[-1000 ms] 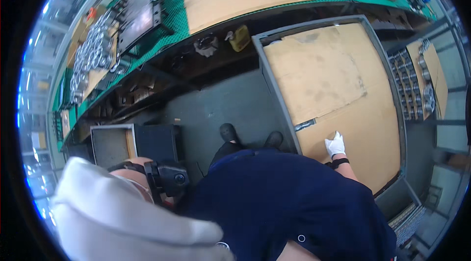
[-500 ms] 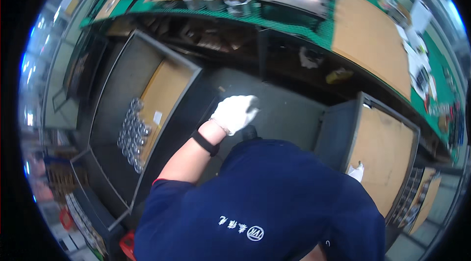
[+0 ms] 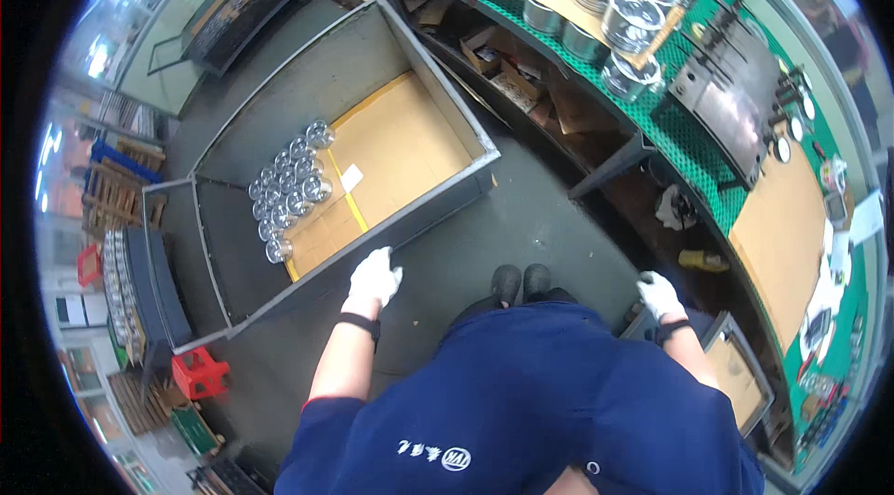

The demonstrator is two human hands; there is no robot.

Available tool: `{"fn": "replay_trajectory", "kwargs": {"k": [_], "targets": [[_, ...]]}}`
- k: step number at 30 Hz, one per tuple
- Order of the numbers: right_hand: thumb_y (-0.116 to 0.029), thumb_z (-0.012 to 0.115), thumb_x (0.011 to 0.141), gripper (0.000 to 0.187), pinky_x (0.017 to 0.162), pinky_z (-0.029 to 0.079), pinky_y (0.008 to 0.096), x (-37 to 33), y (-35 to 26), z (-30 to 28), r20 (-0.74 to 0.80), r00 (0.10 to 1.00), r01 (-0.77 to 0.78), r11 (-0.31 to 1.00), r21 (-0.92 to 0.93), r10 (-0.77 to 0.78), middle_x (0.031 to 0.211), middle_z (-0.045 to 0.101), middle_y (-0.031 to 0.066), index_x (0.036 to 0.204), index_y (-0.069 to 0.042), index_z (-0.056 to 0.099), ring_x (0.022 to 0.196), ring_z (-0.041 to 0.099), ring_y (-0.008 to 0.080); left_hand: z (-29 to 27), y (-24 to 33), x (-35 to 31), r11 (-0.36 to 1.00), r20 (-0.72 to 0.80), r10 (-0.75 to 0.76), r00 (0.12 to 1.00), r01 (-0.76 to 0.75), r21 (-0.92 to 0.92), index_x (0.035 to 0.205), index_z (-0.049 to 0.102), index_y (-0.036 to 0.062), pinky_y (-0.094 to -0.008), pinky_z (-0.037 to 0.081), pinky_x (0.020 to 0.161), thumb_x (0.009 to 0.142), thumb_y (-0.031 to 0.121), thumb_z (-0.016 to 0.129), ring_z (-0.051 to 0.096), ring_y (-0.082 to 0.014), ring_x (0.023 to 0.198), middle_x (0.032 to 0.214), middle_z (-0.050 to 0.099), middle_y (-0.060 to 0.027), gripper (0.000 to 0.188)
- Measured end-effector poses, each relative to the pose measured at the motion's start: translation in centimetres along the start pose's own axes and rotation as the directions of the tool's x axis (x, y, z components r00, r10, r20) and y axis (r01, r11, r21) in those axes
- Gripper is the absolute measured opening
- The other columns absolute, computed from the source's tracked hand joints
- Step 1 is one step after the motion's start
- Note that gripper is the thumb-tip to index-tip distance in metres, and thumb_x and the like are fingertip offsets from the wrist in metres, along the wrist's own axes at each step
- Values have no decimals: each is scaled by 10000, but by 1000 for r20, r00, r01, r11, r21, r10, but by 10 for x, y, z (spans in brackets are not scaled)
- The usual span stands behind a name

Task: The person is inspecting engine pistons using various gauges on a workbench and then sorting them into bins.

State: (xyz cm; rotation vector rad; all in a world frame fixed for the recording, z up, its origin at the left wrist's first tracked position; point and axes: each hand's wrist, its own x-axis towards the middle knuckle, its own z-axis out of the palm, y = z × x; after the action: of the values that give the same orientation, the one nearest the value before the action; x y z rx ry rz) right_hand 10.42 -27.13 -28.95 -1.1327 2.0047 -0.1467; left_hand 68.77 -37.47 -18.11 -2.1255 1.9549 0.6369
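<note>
My left hand (image 3: 375, 281), in a white glove, hangs just outside the near side of a large grey metal bin (image 3: 400, 220). Its fingers are curled, and nothing shows in them. My right hand (image 3: 659, 296), gloved in white too, is off to the right between the workbench and a smaller bin (image 3: 769, 393). Its fingers are loosely closed with no object visible. Inside the large bin, several shiny metal cylinders (image 3: 296, 180) stand in rows along the left part of a brown cardboard sheet (image 3: 405, 136). A small white paper (image 3: 351, 178) lies beside them.
A green-matted workbench (image 3: 694, 146) runs along the right, bearing more metal cylinders (image 3: 633, 20), a metal fixture (image 3: 731, 90) and a cardboard sheet (image 3: 782, 244). Its leg (image 3: 610, 167) stands on the floor. A red stool (image 3: 198, 374) is at lower left.
My view has turned to the right, so the large bin shows more fully. My right hand has come away from over the smaller bin. My left hand hangs lower beside the large bin.
</note>
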Motion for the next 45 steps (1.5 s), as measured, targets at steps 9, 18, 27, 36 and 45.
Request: {"fn": "replay_trajectory", "kwargs": {"k": [9, 18, 27, 36, 45], "targets": [[-166, 589, 923, 328, 713, 574, 379, 160, -216, 52, 394, 851, 106, 849, 518, -347, 1061, 620, 117, 1201, 7, 568, 862, 624, 220, 22, -28, -142, 876, 226, -468, 854, 482, -10, 1289, 544, 69, -420, 448, 1019, 864, 379, 607, 552, -338, 1203, 1285, 583, -179, 530], [-456, 590, 918, 728, 987, 455, 539, 183, -335, 174, 745, 663, -600, 540, 590, -77, 1502, 261, 274, 1441, -39, 302, 1268, 406, 452, 33, -92, -105, 816, 67, -551, 832, 554, -166, 1389, 449, 77, -409, 416, 1057, 875, 351, 606, 507, -333, 1253, 1419, 467, -156, 603], [-492, 545, 904, 748, 1104, 282, 568, 200, -408, 247, 603, 788, -571, 516, 639, 126, 1563, 221, 165, 1489, -114, 272, 1422, 223, 384, 0, -232, 27, 865, -100, -480, 872, 489, 116, 1456, 353, 88, -455, 343, 1103, 845, 296, 624, 406, -394, 1320, 1495, 363, -167, 699], [-425, 550, 906, 517, 1030, 374, 379, 220, -408, 292, 121, 791, -480, 487, 730, 600, 1325, 577, 109, 1208, -10, 610, 1161, 542, 270, 2, -312, 102, 971, 594, -218, 774, 235, 51, 1304, 556, 141, -399, 455, 1011, 783, 246, 587, 576, -314, 1177, 1308, 589, -130, 533], [-329, 361, 1009, 357, 888, 461, 319, 227, -394, 293, 100, 666, -629, 485, 607, 739, 1214, 630, 29, 1131, -134, 633, 1015, 591, 202, 21, -306, 97, 978, 371, -163, 914, 199, -59, 1199, 617, 146, -427, 506, 922, 815, 146, 545, 609, -286, 1092, 1212, 636, -64, 390]]}}
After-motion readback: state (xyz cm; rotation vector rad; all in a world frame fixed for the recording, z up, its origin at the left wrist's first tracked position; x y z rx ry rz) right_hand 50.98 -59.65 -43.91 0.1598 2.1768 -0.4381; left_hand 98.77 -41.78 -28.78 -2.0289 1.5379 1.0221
